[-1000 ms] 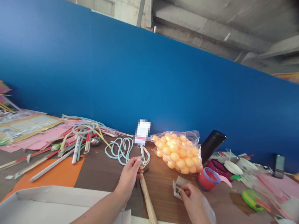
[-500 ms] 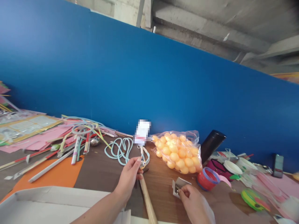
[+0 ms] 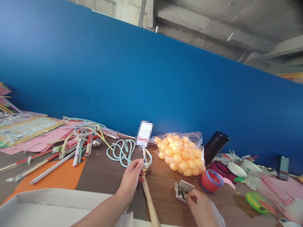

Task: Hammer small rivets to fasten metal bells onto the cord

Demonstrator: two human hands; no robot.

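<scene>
My left hand (image 3: 131,179) pinches a small shiny silver ball, like a jingle bell (image 3: 145,164), between thumb and fingers. A pale wooden stick (image 3: 151,203) runs from just under those fingers to the bottom edge; whether the hand also touches it, I cannot tell. On the brown table, my right hand (image 3: 202,205) has its thumb and fingers closed together at the right edge of a small open cardboard box (image 3: 178,193). Small brassy metal pieces (image 3: 182,192) lie in the box. What the right fingertips hold, if anything, is too small to make out.
Behind the left hand lie a coiled light-blue cord (image 3: 123,153) and a blurred white card (image 3: 145,134). A bag of orange balls (image 3: 181,154), a black cylinder (image 3: 216,146) and a red cup (image 3: 211,181) stand right. A white box (image 3: 56,197) occupies the lower left.
My right hand has drawn slightly right and down, away from the box's middle, and more of the metal pieces show. My left hand keeps its place on the silver ball.
</scene>
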